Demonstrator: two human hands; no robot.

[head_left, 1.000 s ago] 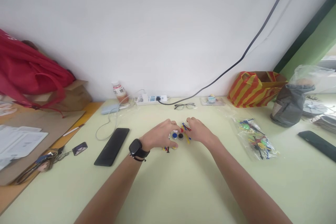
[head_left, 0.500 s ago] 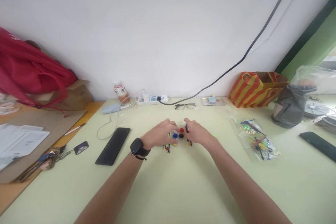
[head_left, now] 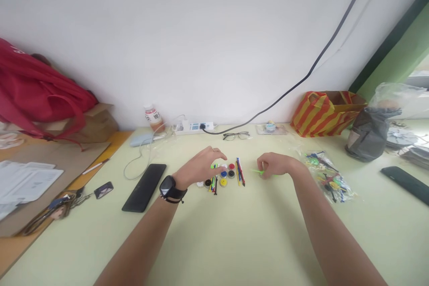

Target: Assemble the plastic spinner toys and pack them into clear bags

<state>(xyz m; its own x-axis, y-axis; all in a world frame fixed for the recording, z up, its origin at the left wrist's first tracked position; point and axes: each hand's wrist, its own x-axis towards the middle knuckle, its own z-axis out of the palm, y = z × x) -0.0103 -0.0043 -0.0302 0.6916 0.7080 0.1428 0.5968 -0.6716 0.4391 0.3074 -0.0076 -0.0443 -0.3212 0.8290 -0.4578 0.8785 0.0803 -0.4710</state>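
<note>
My left hand (head_left: 203, 166), with a black watch on its wrist, hovers with fingers apart over a group of small plastic parts and holds nothing. Beside its fingertips are a blue disc (head_left: 224, 174), a yellow disc (head_left: 223, 182), a red disc (head_left: 232, 166) and a black disc (head_left: 231, 173). Partly under that hand lies a bundle of coloured sticks (head_left: 215, 187). A second row of thin sticks (head_left: 240, 173), yellow, blue and red, lies right of the discs. Farther right, my right hand (head_left: 274, 164) is closed on a thin bright green stick (head_left: 255, 171) at table level.
Clear plastic bags of coloured parts (head_left: 330, 181) lie to the right. A black phone-like slab (head_left: 144, 187) is on the left. Glasses (head_left: 236, 135), a power strip (head_left: 194, 128) and a bottle (head_left: 153, 118) line the wall. A striped bag (head_left: 323, 116) stands at back right.
My right hand has moved right, away from the stick row, and now pinches the green stick. My left hand has lifted slightly left off the discs, its fingers opening.
</note>
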